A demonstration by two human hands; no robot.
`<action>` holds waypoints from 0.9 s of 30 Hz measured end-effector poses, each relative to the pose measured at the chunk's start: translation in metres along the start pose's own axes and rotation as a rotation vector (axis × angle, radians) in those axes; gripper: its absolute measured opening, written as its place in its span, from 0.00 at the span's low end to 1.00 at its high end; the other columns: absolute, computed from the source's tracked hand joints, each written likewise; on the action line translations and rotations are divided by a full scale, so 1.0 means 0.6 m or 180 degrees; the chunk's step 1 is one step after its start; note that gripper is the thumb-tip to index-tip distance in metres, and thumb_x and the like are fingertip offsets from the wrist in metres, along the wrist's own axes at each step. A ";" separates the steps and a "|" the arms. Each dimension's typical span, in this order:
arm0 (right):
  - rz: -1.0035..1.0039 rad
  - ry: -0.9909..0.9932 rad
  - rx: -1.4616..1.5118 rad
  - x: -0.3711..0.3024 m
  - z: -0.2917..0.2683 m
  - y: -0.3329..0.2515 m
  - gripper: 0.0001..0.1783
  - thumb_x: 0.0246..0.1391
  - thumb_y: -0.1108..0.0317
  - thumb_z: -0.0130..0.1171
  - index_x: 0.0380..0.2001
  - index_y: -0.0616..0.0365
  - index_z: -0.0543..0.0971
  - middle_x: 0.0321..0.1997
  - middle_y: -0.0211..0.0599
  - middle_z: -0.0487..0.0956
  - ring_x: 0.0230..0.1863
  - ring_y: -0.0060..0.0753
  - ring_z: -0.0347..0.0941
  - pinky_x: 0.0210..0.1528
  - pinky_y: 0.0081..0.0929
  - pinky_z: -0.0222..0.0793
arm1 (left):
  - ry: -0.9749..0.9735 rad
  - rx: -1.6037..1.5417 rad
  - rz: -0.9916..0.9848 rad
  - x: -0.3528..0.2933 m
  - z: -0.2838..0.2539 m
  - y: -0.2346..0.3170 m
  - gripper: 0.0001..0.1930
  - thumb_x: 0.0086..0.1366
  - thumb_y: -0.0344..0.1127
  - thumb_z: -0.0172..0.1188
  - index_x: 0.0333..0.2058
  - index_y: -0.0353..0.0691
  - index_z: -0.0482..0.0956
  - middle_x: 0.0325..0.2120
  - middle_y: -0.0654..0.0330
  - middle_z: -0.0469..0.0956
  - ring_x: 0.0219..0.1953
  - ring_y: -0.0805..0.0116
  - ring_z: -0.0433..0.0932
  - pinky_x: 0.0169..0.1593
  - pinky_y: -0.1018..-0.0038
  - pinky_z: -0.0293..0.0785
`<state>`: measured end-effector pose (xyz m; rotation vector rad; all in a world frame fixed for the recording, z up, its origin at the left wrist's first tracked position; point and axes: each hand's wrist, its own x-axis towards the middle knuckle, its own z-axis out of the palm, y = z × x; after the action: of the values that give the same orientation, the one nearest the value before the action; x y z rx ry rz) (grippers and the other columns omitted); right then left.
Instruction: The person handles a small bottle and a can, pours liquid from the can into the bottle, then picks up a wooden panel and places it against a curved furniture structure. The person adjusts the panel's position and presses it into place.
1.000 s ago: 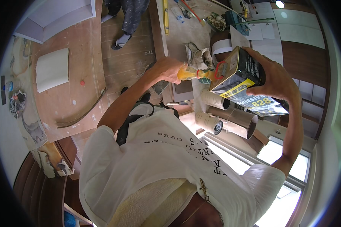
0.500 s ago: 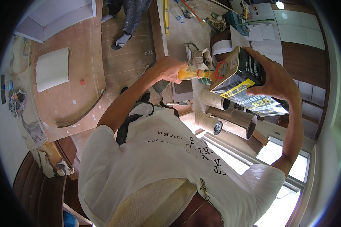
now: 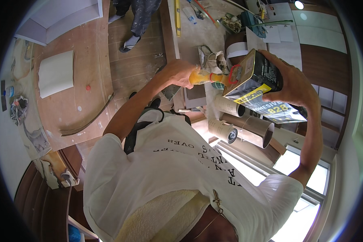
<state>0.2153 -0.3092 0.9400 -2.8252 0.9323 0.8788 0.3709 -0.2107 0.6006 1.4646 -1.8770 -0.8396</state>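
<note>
My left hand (image 3: 178, 74) is closed around the body of a small clear plastic bottle (image 3: 200, 77) that holds amber liquid. The bottle lies tilted on its side, its neck with a red ring pointing right at the tin's spout. A large rectangular adhesive tin (image 3: 252, 86), black with a yellow band and a red ring handle on its top, is tipped toward the bottle. Spread across the tin's side and base, my right hand (image 3: 290, 82) holds it up. Amber liquid shows between the tin's opening and the bottle's neck.
Rolls of sheet material (image 3: 252, 130) lie below the tin. A cluttered worktop (image 3: 207, 36) with a yellow level (image 3: 177, 18) and a bottle is beyond. At left, a wooden board (image 3: 86, 80) carries a white sheet (image 3: 56, 74) and a curved strip (image 3: 88, 119). Another person's legs (image 3: 139, 20) stand at the top.
The amber liquid fills more of the bottle's body and neck than before. Both hands and the tin have hardly moved.
</note>
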 end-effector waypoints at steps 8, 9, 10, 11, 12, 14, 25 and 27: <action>0.0031 -0.0046 -0.0004 0.004 -0.005 -0.002 0.65 0.23 0.59 0.79 0.72 0.38 0.60 0.52 0.49 0.81 0.50 0.55 0.79 0.57 0.43 0.73 | -0.0032 0.0067 -0.0021 -0.001 -0.003 -0.001 0.28 0.43 0.44 0.73 0.44 0.41 0.78 0.31 0.51 0.83 0.35 0.49 0.83 0.41 0.57 0.79; -0.0017 -0.0008 0.0006 0.004 -0.004 -0.002 0.65 0.23 0.59 0.79 0.72 0.38 0.60 0.52 0.49 0.81 0.50 0.55 0.79 0.57 0.43 0.73 | -0.0019 0.0062 -0.0010 0.000 -0.001 -0.003 0.28 0.43 0.44 0.73 0.44 0.42 0.78 0.31 0.51 0.83 0.36 0.49 0.83 0.41 0.57 0.79; -0.0067 0.0031 0.0017 0.004 -0.003 -0.001 0.65 0.23 0.59 0.79 0.72 0.38 0.60 0.52 0.49 0.81 0.50 0.55 0.79 0.57 0.43 0.73 | -0.0035 0.0062 -0.0020 0.001 0.000 -0.004 0.28 0.43 0.44 0.73 0.44 0.42 0.78 0.31 0.51 0.83 0.36 0.49 0.83 0.41 0.56 0.79; -0.0074 0.0036 0.0019 0.004 -0.002 0.000 0.65 0.22 0.59 0.79 0.72 0.38 0.60 0.52 0.49 0.81 0.50 0.55 0.79 0.57 0.43 0.73 | -0.0055 0.0060 -0.0026 0.002 0.000 -0.004 0.28 0.44 0.44 0.73 0.44 0.42 0.78 0.31 0.51 0.83 0.36 0.49 0.83 0.41 0.56 0.79; -0.0082 0.0041 0.0020 0.004 -0.001 0.002 0.66 0.22 0.59 0.79 0.72 0.38 0.60 0.53 0.50 0.81 0.50 0.56 0.79 0.57 0.43 0.73 | -0.0075 0.0060 -0.0032 0.003 0.001 -0.004 0.28 0.44 0.44 0.73 0.44 0.42 0.78 0.31 0.51 0.83 0.36 0.49 0.83 0.41 0.56 0.79; -0.0065 0.0022 0.0011 0.004 -0.002 0.003 0.66 0.22 0.59 0.79 0.72 0.38 0.60 0.53 0.50 0.81 0.51 0.56 0.79 0.57 0.43 0.73 | -0.0049 0.0060 -0.0022 0.003 0.002 -0.005 0.28 0.44 0.44 0.73 0.44 0.42 0.78 0.31 0.51 0.83 0.36 0.48 0.83 0.41 0.56 0.79; 0.0044 -0.0033 0.0017 0.005 -0.006 -0.003 0.66 0.21 0.60 0.79 0.72 0.36 0.60 0.53 0.48 0.81 0.52 0.54 0.78 0.59 0.43 0.72 | -0.0034 0.0046 -0.0032 0.005 0.006 -0.007 0.27 0.44 0.42 0.73 0.44 0.42 0.78 0.31 0.51 0.83 0.36 0.48 0.83 0.41 0.56 0.79; 0.0049 -0.0029 0.0007 0.005 -0.006 -0.003 0.66 0.21 0.60 0.79 0.72 0.36 0.60 0.53 0.48 0.81 0.52 0.54 0.78 0.59 0.43 0.72 | -0.0040 0.0050 -0.0035 0.005 0.005 -0.006 0.27 0.44 0.42 0.73 0.44 0.42 0.78 0.31 0.52 0.83 0.36 0.48 0.83 0.41 0.56 0.79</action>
<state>0.2200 -0.3097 0.9412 -2.8135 0.9544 0.8908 0.3701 -0.2138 0.5963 1.4837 -1.8906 -0.8426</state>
